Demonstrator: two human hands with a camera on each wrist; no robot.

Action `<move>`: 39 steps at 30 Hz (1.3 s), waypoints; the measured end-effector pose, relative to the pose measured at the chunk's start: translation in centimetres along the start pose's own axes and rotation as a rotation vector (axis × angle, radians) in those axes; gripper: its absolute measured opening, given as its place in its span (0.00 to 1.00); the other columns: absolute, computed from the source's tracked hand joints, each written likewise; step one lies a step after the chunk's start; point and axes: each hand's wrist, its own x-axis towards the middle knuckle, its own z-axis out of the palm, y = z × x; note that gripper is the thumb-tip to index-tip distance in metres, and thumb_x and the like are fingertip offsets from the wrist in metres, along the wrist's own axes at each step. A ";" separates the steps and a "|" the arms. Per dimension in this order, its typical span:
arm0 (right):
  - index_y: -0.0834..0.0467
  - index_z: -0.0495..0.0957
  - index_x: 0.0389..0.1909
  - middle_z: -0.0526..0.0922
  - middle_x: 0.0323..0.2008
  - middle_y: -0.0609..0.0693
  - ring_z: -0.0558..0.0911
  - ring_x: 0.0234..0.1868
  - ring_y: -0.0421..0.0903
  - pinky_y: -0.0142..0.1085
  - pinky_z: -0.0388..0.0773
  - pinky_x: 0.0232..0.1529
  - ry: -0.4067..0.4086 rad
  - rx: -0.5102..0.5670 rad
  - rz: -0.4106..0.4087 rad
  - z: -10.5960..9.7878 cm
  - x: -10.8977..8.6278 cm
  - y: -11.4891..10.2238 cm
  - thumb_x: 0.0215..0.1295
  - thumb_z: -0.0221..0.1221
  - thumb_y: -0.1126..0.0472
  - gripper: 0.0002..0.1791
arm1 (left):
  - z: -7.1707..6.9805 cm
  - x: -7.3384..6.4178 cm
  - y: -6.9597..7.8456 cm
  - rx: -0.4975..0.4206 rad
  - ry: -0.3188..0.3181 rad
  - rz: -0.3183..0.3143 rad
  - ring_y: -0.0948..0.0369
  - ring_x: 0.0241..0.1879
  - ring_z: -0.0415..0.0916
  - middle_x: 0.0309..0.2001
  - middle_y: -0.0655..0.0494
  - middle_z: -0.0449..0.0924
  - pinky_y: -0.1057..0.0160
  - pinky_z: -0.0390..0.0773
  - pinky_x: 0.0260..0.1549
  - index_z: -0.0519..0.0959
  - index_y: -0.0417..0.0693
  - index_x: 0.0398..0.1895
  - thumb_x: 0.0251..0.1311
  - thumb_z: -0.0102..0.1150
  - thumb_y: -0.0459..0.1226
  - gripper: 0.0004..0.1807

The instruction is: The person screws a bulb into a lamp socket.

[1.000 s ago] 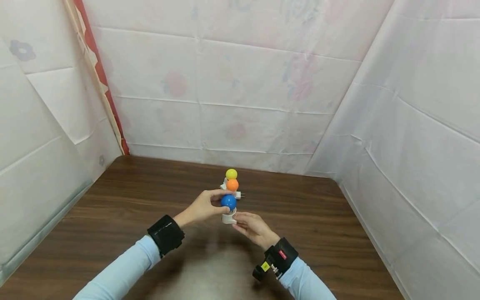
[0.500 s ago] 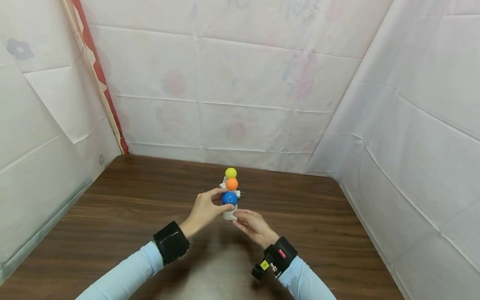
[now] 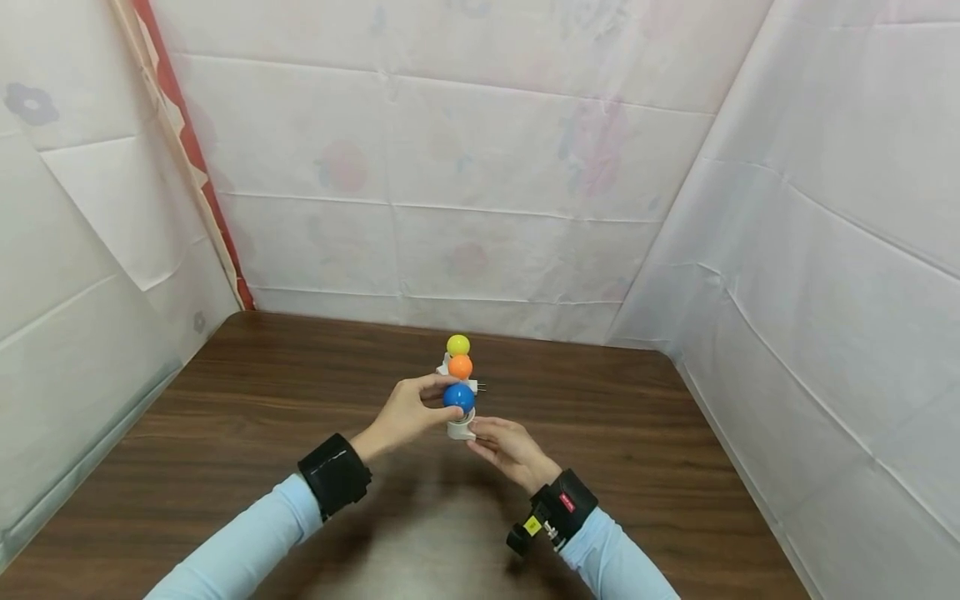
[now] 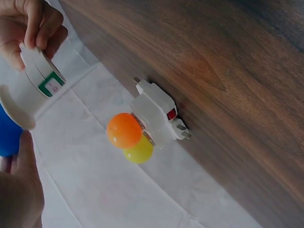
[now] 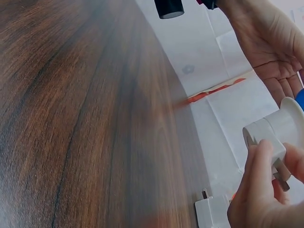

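Note:
My left hand (image 3: pixel 405 412) pinches a round blue light bulb (image 3: pixel 458 397) between thumb and fingers. Just below the bulb, my right hand (image 3: pixel 513 450) grips a white plug-in lamp socket (image 3: pixel 460 430) by its plug side. A bit of the bulb's metal base shows at the socket's mouth in the head view. The socket's flared rim and a green-edged label (image 4: pixel 51 84) face the left wrist camera. Metal plug prongs (image 5: pixel 281 181) stick out beside the right fingers. Both hands hold these parts above the table.
Beyond the hands, an orange bulb (image 3: pixel 461 367) and a yellow bulb (image 3: pixel 458 345) sit in white plug-in sockets (image 4: pixel 154 107) on the brown wooden table (image 3: pixel 300 367). White patterned sheets (image 3: pixel 420 167) hang behind and at both sides.
Bulb and socket have shifted slightly away from the body. The left wrist swung forward and right, then back left, its fingers staying at the bulb. The right hand keeps its grip on the socket.

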 end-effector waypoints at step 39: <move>0.70 0.65 0.58 0.79 0.44 0.54 0.79 0.43 0.44 0.33 0.76 0.51 -0.030 -0.014 0.055 0.2 -0.5 -0.1 0.62 0.56 0.65 0.25 | -1.5 0.4 -1.1 -0.045 -0.236 0.049 0.50 0.53 0.74 0.55 0.43 0.74 0.58 0.77 0.49 0.71 0.44 0.58 0.54 0.63 0.40 0.27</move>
